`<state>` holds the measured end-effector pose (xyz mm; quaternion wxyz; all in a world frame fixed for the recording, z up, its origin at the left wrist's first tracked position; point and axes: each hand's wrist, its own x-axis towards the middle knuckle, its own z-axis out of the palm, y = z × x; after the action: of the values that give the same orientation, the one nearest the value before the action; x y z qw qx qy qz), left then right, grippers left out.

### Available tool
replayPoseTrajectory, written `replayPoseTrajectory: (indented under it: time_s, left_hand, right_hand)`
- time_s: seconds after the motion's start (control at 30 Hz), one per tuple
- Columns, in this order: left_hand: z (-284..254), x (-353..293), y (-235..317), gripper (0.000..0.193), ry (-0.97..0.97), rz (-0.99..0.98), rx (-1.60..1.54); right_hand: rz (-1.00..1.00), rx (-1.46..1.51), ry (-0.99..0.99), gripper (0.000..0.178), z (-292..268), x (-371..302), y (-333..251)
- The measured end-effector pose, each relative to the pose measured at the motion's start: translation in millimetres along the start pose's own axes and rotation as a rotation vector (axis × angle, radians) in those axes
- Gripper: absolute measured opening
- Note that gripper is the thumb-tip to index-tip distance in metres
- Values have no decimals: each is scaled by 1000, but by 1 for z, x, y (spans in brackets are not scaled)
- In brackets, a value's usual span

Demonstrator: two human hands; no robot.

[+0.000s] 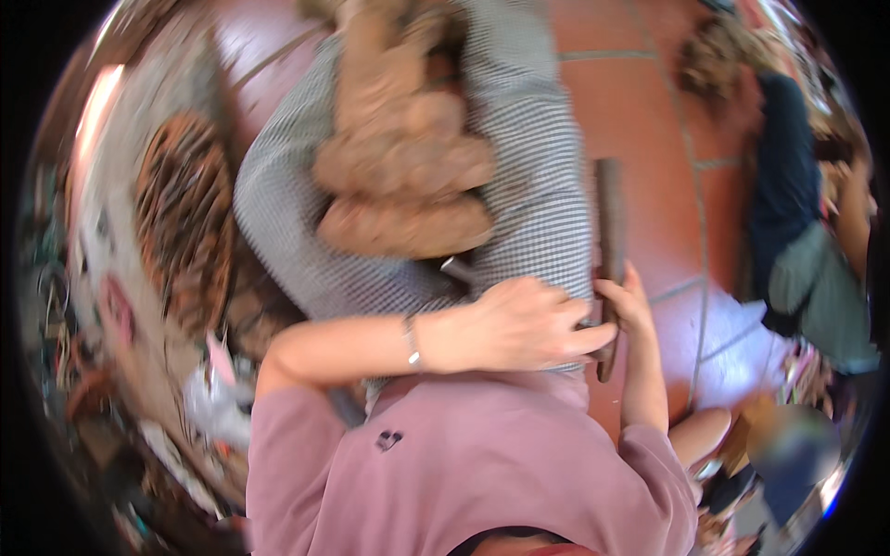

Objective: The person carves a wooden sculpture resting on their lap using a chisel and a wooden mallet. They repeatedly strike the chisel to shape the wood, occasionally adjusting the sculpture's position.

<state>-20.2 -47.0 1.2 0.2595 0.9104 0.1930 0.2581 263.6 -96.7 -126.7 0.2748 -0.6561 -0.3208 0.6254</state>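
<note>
Two hands meet at the right edge of a checked cloth [538, 185] that covers the person's lap. The left hand [519, 324] lies across it from the left, a bracelet [412, 341] on the wrist, fingers stretched flat toward a dark wooden stick [609, 241]; its fingertips touch the stick's lower part, not wrapped round it. The right hand [626, 296] comes up from below and closes its fingers on the same stick, which stands nearly upright along the cloth's edge, its top well above both hands.

On the cloth lies a heap of brown clay lumps [403, 176], blurred, just up from the left hand. A woven basket [185, 213] sits off to the left; I cannot tell what it holds. Right of the stick the red tiled floor [649, 139] lies open as far as another person [788, 204] sitting by the right rim. Clutter crowds the left rim.
</note>
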Motion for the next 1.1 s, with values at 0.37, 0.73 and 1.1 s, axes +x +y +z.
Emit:
replayPoseTrajectory:
  time_s: [0.37,0.73,1.1]
  left_hand:
    - [10,-1,-35,37,228,-232,235]
    - [0,-1,-50,35,298,-536,151]
    - [-6,-6,-46,31,229,-567,107]
  right_hand:
    - [18,-126,30,28,4,-5,14]
    - [-283,31,83,46,7,13,-15]
    - [-541,-185,130,39,32,16,-6]
